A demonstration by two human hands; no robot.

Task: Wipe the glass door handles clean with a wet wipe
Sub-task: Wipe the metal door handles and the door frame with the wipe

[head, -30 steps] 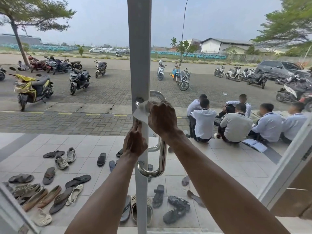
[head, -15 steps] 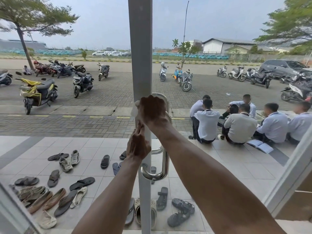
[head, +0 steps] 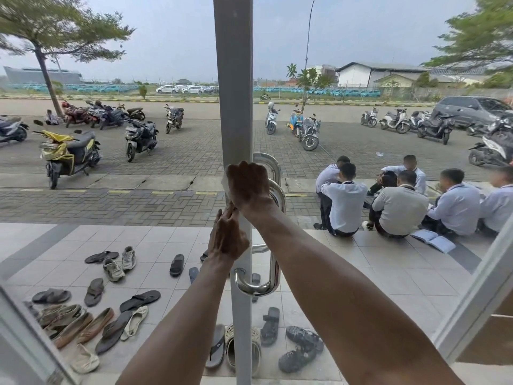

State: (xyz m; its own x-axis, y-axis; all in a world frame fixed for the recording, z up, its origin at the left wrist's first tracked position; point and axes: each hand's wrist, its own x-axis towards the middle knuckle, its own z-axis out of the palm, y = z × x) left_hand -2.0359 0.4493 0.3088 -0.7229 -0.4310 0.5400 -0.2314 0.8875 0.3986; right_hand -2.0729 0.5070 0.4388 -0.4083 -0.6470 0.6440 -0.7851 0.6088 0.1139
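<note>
Head view: the right hand [head: 251,187] is closed into a fist with its knuckles up and its back to the camera. It sits at the top bend of the polished steel D-shaped door handle [head: 273,262], where the handle meets the pale grey upright door frame [head: 233,79]. The fingers are curled tight over a white wet wipe [head: 225,188], of which only a thin strip shows at the hand's left edge, against the frame. The right forearm runs up from the lower right corner, almost straight, with the wrist bent slightly inward.

The left hand [head: 227,237] lies just below, with its back to the camera. Its fingers [head: 231,212] stretch upward along the frame, close together, and their tips touch the heel of the right hand. Whether they pinch the wipe's lower edge cannot be told. The left forearm rises from the bottom centre.

The handle's lower curve hangs free below both hands. Through the glass, scattered sandals and shoes [head: 111,309] lie on pale floor tiles [head: 388,273].
</note>
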